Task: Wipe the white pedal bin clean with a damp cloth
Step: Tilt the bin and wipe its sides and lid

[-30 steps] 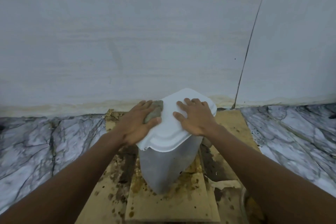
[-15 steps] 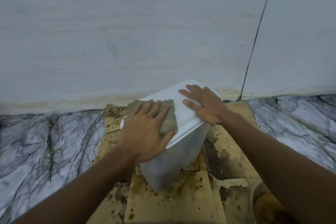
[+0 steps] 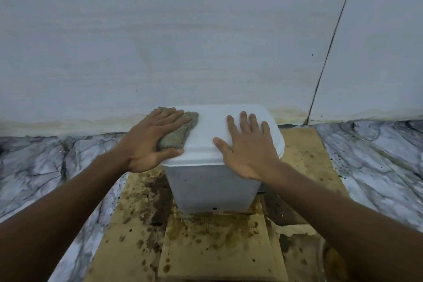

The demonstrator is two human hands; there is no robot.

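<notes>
Two bare forearms reach in from the lower corners of the frame over stained cardboard sheets [image 3: 217,247] laid on a marble-patterned floor [image 3: 45,162]. At the lower right edge a rounded, translucent rim is cut off and too blurred to identify.

The white pedal bin [image 3: 210,188] stands on the cardboard at the centre of the frame, its front wall flecked with dark specks. Its lid [image 3: 210,126] is down, so the inside is hidden.

The left hand [image 3: 148,142] lies flat with its fingers extended, pressing a grey-green cloth [image 3: 180,130] onto the lid's left rear part. The thumb runs along the lid's front edge. Part of the cloth is covered by the palm, and its far corner overhangs the lid's left side.

The right hand [image 3: 247,151] rests spread and flat on the right half of the lid, holding nothing. A bare strip of lid lies between the two hands.

Cardboard shows on both sides of the bin. The back of the bin sits close to a pale wall [image 3: 183,41], which is yellowed along its base. A thin dark seam [image 3: 329,46] slants down the wall at the upper right.
</notes>
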